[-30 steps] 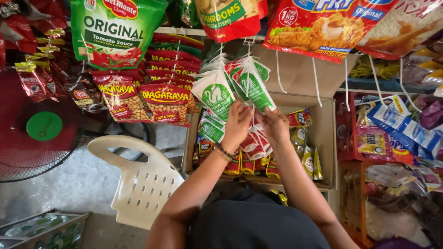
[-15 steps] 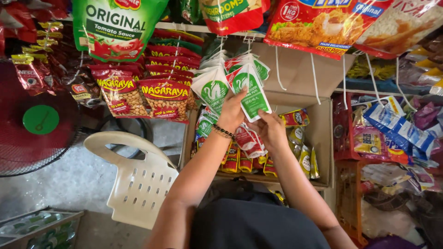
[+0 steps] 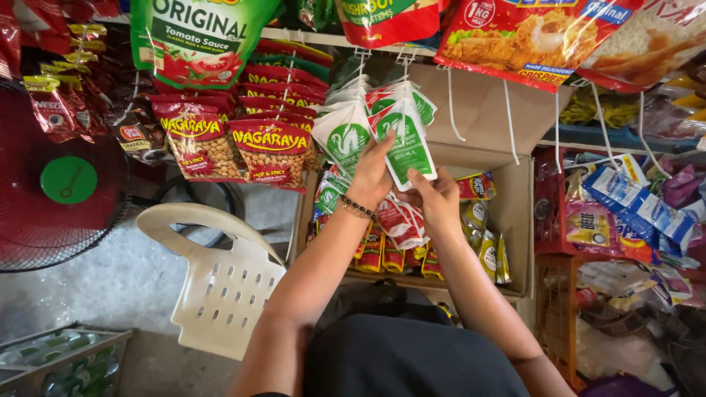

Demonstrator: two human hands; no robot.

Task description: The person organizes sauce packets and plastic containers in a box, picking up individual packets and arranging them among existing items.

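Observation:
My left hand (image 3: pixel 371 176), a dark bead bracelet on its wrist, reaches up and grips a hanging white pouch with green and red print (image 3: pixel 407 143). My right hand (image 3: pixel 435 195) sits just below and right of it, fingertips pinching that pouch's lower edge. More white-and-green pouches (image 3: pixel 346 136) hang to the left from clips. Under my hands dangle red-and-white sachets (image 3: pixel 399 220), and an open cardboard box (image 3: pixel 515 213) behind them holds red and yellow sachets.
A white plastic chair (image 3: pixel 220 287) stands at lower left beside a red fan (image 3: pixel 51 184). Hanging bags of nuts (image 3: pixel 268 151) and a large green sauce pouch (image 3: pixel 198 37) crowd the top left. Packed snack racks (image 3: pixel 632 213) fill the right side.
Both hands have risen from the lower sachets to the white-and-green pouch; the left hand now grips it higher up, and the view has tilted slightly upward.

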